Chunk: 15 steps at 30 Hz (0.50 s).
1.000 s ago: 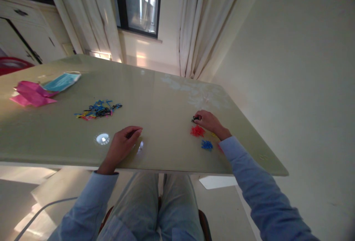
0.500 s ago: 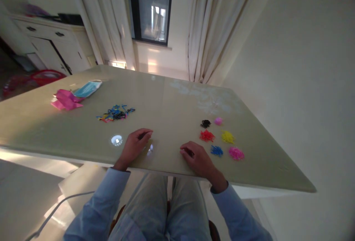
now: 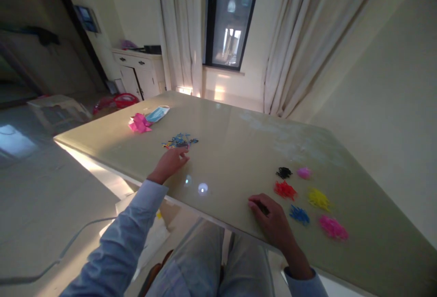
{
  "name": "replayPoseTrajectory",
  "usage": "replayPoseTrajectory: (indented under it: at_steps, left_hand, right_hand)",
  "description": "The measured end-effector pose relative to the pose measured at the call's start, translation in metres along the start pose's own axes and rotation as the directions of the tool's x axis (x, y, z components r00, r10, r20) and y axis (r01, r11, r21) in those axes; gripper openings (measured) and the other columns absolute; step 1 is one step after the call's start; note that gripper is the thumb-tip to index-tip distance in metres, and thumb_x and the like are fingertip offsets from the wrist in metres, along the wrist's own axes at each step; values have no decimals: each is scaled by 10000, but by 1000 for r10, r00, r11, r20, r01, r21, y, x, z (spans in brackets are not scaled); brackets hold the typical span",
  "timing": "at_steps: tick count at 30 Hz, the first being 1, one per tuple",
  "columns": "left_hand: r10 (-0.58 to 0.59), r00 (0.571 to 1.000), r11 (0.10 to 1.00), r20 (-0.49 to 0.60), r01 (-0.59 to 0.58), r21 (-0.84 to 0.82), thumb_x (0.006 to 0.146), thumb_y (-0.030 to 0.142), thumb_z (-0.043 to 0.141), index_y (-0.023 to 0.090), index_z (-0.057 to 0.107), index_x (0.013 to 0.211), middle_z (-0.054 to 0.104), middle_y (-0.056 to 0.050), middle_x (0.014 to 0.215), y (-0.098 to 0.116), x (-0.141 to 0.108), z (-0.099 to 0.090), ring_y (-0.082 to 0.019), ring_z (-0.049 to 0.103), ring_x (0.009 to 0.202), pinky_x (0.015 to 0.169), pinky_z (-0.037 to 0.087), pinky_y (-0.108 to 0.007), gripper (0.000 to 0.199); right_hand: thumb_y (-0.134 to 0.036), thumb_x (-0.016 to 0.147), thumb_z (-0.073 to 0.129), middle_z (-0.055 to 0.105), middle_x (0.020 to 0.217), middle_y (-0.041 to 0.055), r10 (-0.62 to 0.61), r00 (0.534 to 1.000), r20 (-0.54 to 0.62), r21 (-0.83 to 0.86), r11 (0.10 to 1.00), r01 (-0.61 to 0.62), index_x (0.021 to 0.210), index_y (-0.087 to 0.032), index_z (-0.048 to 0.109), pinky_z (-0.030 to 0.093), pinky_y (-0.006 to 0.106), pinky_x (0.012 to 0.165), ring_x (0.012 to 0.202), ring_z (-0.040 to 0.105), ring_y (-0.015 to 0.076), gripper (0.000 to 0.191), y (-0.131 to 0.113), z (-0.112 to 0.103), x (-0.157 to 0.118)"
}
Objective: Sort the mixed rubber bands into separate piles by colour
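My left hand [image 3: 171,162] is at the near edge of a mixed pile of small coloured bands [image 3: 180,140], its fingers apart and nothing visibly held. My right hand [image 3: 269,217] rests on the table with fingers curled; whether anything is inside is hidden. Beside it lie sorted piles: black [image 3: 283,172], red [image 3: 285,190], blue [image 3: 299,214], yellow [image 3: 319,198], light pink [image 3: 303,172] and bright pink [image 3: 333,227].
On the glossy table [image 3: 225,146], a crumpled pink piece [image 3: 139,123] and a blue face mask [image 3: 157,114] lie at the far left. Beyond stand a white cabinet [image 3: 146,74] and a stool [image 3: 58,105].
My left hand has moved forward to the mixed pile and its fingers have parted. My right hand stays near the sorted piles. The view has turned to the left.
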State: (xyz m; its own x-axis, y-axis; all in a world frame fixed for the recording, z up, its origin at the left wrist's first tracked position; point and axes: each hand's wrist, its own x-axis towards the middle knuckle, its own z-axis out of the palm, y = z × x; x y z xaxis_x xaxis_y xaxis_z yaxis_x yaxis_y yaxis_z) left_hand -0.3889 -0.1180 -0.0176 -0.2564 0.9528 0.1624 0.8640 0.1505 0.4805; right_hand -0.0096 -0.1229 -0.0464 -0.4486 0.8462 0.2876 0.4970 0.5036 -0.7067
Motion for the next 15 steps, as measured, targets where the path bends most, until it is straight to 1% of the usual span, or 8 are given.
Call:
replayPoseTrajectory:
  at_steps: [3, 6, 10, 15]
  left_hand:
    - [-89, 994, 984, -61, 97, 149, 791, 224, 542, 153, 727, 1094, 739, -115, 996, -19, 10, -13, -250, 677, 917, 842, 509, -335, 362]
    - [-110, 991, 971, -74, 123, 203, 810, 212, 517, 168, 744, 1057, 722, -122, 1019, -28, 16, -18, -248, 665, 947, 842, 510, -324, 338]
    - [-100, 993, 965, -64, 112, 236, 841, 222, 489, 177, 748, 1049, 698, -136, 1025, -30, 21, -17, -247, 652, 956, 848, 509, -328, 334]
    - [-106, 994, 967, -42, 113, 229, 843, 211, 486, 200, 759, 950, 702, -121, 981, -27, 25, -9, -242, 650, 958, 874, 501, -327, 293]
  right_hand:
    - [-361, 930, 535, 698, 831, 53, -4, 1000, 3, -16, 1000, 4, 896, -201, 687, 494, 284, 668, 740, 643, 188, 223, 3, 2, 0]
    - [-377, 934, 537, 698, 840, 52, -1, 1000, 6, -34, 999, 1, 909, -203, 689, 498, 284, 669, 745, 646, 187, 232, 6, 2, -1]
    - [-386, 934, 537, 701, 842, 55, 0, 1000, 5, -56, 998, 0, 904, -202, 690, 505, 285, 677, 751, 652, 189, 242, 6, 2, -1]
    - [-390, 931, 532, 705, 832, 61, -2, 1000, 3, -88, 996, 2, 889, -200, 696, 511, 289, 679, 745, 655, 193, 254, 3, 1, -1]
